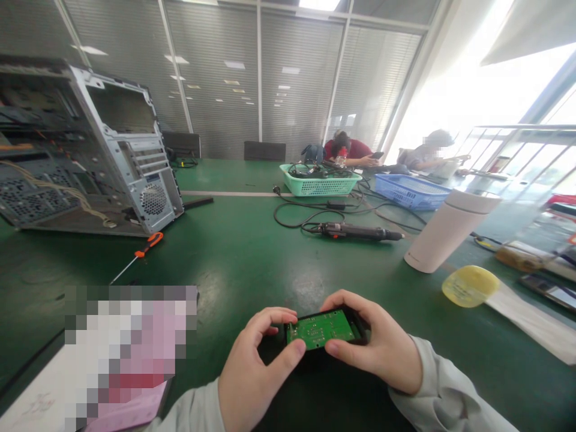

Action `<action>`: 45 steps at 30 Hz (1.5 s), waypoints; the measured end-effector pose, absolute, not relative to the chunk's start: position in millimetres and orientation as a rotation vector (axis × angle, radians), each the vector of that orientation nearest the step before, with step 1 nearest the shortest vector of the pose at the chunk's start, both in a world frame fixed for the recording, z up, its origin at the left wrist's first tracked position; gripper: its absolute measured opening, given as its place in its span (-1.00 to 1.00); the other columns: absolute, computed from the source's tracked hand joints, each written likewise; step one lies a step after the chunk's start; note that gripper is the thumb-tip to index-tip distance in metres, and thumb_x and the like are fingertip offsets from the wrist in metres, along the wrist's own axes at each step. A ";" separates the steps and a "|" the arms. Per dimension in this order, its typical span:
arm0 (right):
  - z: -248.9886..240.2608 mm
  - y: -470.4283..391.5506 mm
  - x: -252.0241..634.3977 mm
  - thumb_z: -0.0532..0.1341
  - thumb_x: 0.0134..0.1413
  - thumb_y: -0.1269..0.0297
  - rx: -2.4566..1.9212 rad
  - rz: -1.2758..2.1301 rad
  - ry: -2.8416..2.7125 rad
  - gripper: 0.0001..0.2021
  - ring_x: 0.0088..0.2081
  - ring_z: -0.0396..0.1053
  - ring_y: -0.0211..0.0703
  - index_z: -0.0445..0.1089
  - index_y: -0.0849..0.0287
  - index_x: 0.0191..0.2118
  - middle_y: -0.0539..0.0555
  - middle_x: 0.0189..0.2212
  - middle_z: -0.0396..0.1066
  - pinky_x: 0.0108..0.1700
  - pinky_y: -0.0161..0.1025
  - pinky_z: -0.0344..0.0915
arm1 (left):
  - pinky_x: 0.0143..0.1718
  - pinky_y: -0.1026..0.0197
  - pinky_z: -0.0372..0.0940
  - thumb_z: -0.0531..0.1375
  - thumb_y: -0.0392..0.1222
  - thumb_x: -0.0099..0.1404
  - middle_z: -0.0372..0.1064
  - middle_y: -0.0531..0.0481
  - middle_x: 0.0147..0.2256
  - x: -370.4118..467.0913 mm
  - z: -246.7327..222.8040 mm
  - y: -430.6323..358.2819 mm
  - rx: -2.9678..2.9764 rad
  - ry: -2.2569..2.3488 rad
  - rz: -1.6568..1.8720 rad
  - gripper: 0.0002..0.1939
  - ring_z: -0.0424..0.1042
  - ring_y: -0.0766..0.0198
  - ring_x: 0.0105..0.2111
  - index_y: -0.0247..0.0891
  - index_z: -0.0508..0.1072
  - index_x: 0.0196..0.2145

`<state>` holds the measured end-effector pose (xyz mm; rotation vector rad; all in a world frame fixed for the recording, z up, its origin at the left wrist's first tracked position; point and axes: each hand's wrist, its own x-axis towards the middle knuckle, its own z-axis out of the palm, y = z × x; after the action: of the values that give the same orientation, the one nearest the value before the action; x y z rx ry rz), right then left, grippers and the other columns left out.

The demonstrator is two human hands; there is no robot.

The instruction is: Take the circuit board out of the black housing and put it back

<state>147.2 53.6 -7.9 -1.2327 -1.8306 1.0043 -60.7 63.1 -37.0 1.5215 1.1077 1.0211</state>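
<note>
"Where do you have the board?"

"The green board is right between my hands, over the near part of the bench, face up in a black case. Whether the case touches the bench below, I can't tell."

"Which way does it run?"

"Its long side goes across me, left to right, with the right end tipped slightly farther away."

"And your fingers?"

"Closed on it from both ends. My left hand has its thumb on the near edge by the left corner, fingertips at the far left corner. My right hand wraps the right end, thumb on the near edge, forefinger along the far side."

"Which hand is nearer the middle?"

"The right, by a little: that thumb tip sits closer to the centre. Between the two thumbs a short stretch of near edge is bare."

"Any tool in your grip?"

"None that I see. The orange screwdriver lies well apart, ahead and to my left."
</note>
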 end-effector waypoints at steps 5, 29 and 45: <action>-7.2 52.4 146.6 0.29 0.01 0.09 -1.217 0.974 -1.846 -0.66 -0.34 0.23 -0.20 0.33 0.23 -0.18 0.00 -0.34 0.30 -0.28 -0.33 0.14 | -0.04 -0.09 0.20 0.23 -0.15 0.04 0.48 -0.14 -0.19 -60.2 -37.7 64.7 1.513 1.112 1.009 -0.80 0.40 -0.09 -0.05 -0.21 0.46 -0.32; -2.3 49.7 139.7 0.17 0.07 -0.03 -1.268 1.105 -1.741 -0.67 -0.35 0.27 -0.09 0.36 0.18 -0.37 0.05 -0.44 0.31 -0.28 -0.27 0.20 | -0.28 0.17 0.32 0.26 -0.03 0.08 0.51 -0.03 -0.39 -56.9 -26.2 64.4 1.205 1.015 1.022 -0.78 0.46 0.18 -0.36 -0.21 0.37 -0.46; -14.7 45.7 147.5 0.31 0.07 0.00 -1.159 1.341 -1.659 -0.39 -0.22 0.34 -0.08 0.26 0.21 0.16 0.08 -0.23 0.38 -0.13 -0.23 0.29 | -0.22 0.14 0.33 0.09 -0.03 0.23 0.57 -0.05 -0.34 -59.3 -30.2 61.5 1.494 1.197 0.968 -0.71 0.51 0.06 -0.29 -0.22 0.56 -0.33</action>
<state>147.5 45.7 -14.7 -1.1592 -1.6594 1.3414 -59.3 61.5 -30.2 1.4943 1.1966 0.9678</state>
